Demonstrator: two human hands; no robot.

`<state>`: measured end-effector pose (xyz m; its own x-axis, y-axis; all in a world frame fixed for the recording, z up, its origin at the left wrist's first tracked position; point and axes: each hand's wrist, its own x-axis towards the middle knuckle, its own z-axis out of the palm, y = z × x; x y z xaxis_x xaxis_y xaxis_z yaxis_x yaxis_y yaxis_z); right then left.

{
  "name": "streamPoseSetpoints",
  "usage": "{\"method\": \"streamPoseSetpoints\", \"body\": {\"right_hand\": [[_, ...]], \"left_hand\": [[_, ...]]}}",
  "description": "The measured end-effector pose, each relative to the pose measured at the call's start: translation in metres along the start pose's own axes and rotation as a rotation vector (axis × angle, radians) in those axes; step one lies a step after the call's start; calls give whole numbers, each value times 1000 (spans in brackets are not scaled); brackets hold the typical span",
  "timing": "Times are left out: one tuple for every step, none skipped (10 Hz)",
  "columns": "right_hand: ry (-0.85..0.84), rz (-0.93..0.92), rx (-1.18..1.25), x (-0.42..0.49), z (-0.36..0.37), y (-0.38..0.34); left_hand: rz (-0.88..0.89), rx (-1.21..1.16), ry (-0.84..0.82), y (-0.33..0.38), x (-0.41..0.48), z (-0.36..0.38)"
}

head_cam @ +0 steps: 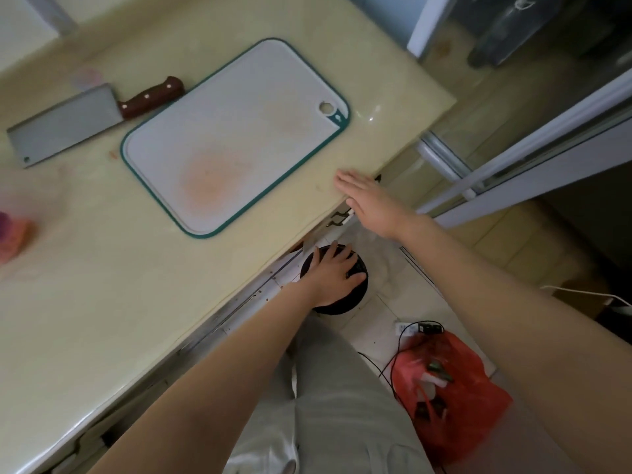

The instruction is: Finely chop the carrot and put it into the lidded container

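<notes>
Left grip (pixel 333 271) spread over black round object (pixel 342 306) | right grip (pixel 369 200) flat at counter edge (pixel 287 239) | orange container (pixel 13 241) well apart

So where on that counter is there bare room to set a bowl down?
The widest bare counter lies between the cutting board, the blurred orange thing at the left edge and the front edge. A narrower strip runs beyond the board. It is crowded where the cleaver lies by the board; the right hand rests on the front edge.
</notes>
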<state>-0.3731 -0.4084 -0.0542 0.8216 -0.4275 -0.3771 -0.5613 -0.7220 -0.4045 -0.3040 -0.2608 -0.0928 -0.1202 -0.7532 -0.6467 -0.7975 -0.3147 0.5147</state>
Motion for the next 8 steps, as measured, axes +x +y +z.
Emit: {"method": "streamPoseSetpoints", "body": {"right_hand": [[2, 2, 11, 1, 0, 0], [17, 4, 15, 2, 2, 0], [16, 5, 14, 2, 3, 0], [6, 16, 4, 4, 4, -1], [10, 21, -8, 4, 4, -3], [14, 54, 13, 3, -1, -9], [18, 70, 13, 4, -7, -19], [13, 84, -7, 9, -20, -38]], "left_hand": [[33, 142, 38, 0, 0, 0], [100, 324, 220, -3, -10, -12], [122, 345, 346, -9, -18, -22], [139, 297, 421, -19, -29, -36], [158, 335, 436, -22, -36, -40], [156, 401, 447, -26, -45, -46], [150, 448, 459, -28, -50, -54], [105, 523, 455, -37, -54, -71]]}}
